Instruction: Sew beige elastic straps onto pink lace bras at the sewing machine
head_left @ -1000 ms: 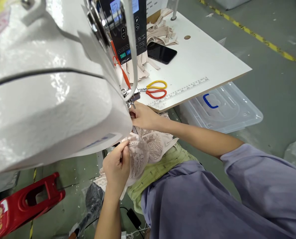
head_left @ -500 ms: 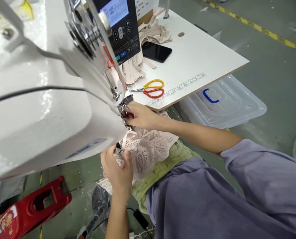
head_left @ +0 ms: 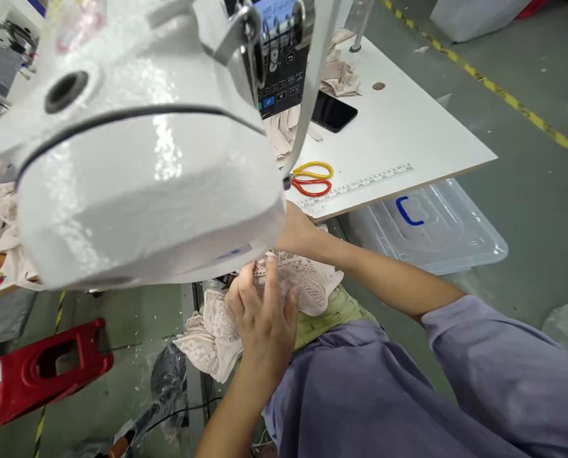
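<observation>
A pale pink lace bra [head_left: 315, 283] lies below the head of a white sewing machine [head_left: 159, 191], with more of its lace [head_left: 212, 343] hanging to the left. My left hand [head_left: 262, 305] rests on the lace near the machine, fingers stretched out and the thumb apart. On the far side, my right hand [head_left: 297, 230] reaches behind the machine head. Its fingers are hidden there, and so are the needle and presser foot. Scissors [head_left: 315, 179] with yellow and red handles lie on the white table [head_left: 408, 127] just beyond my right hand.
A black phone [head_left: 335, 113] and pale fabric strips [head_left: 338, 73] lie by the control panel [head_left: 284, 83]. A printed ruler [head_left: 360, 184] runs along the table edge. Below is a lidded clear plastic box [head_left: 441, 229]; a red plastic stool [head_left: 30, 372] stands at lower left.
The view has shifted, so the machine head covers more of the work and my right fingers. My left hand has moved from the near side onto the lace, its fingers straighter.
</observation>
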{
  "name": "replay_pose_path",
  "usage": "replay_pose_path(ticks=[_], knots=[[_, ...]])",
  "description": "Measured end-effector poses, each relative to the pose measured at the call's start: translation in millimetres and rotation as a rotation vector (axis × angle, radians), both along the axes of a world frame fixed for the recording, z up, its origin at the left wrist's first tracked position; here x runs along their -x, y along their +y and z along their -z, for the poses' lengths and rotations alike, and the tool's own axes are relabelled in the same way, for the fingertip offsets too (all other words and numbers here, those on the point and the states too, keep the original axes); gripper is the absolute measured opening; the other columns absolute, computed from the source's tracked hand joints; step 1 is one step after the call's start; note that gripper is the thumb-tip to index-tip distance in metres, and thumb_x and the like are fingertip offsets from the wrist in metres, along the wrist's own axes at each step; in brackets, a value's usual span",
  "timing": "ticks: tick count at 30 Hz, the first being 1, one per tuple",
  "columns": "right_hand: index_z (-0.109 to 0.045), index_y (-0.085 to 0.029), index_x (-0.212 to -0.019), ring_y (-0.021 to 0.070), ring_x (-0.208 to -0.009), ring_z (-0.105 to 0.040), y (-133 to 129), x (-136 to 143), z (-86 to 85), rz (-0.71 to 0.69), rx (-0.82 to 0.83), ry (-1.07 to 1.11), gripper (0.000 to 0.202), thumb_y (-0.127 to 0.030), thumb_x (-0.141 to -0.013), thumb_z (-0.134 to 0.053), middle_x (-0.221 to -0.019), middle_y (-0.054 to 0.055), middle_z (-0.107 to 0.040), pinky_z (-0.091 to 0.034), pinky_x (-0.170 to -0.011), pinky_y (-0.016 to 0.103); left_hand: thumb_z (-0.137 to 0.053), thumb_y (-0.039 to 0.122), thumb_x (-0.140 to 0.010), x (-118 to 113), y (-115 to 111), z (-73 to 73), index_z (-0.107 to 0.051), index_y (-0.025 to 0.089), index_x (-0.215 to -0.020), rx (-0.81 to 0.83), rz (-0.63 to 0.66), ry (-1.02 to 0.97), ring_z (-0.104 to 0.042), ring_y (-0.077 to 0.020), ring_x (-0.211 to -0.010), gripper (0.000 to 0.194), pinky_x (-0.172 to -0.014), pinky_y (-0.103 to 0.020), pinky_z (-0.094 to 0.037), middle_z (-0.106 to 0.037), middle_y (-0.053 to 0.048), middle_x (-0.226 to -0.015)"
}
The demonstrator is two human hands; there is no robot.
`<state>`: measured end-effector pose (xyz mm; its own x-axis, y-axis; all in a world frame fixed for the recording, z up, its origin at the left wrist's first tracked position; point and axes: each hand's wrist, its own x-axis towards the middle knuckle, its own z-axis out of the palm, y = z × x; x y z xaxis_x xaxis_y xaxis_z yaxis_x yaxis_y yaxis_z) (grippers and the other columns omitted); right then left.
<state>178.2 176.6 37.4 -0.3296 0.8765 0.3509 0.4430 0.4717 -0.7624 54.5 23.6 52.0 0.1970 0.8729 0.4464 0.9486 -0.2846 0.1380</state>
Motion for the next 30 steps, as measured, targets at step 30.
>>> replay_pose_path(ticks=[30], knots=[[-0.060, -0.018, -0.090, 0.0197, -0.088, -0.059, 8, 2, 4.6, -0.009, 0.021, 0.098, 0.011, -0.016, -0.079, -0.060, -0.101, 0.006, -0.063, -0.043, -0.071, 0.029, -0.062, 0.030, -0.095, 26, 8, 3.9, -0.051, 0.017, -0.139, -0.056, -0.016, -0.121, -0.052, -0.0325, -0.125, 0.048, -0.105, -0.048, -0.038, -0.057, -0.020, -0.130]])
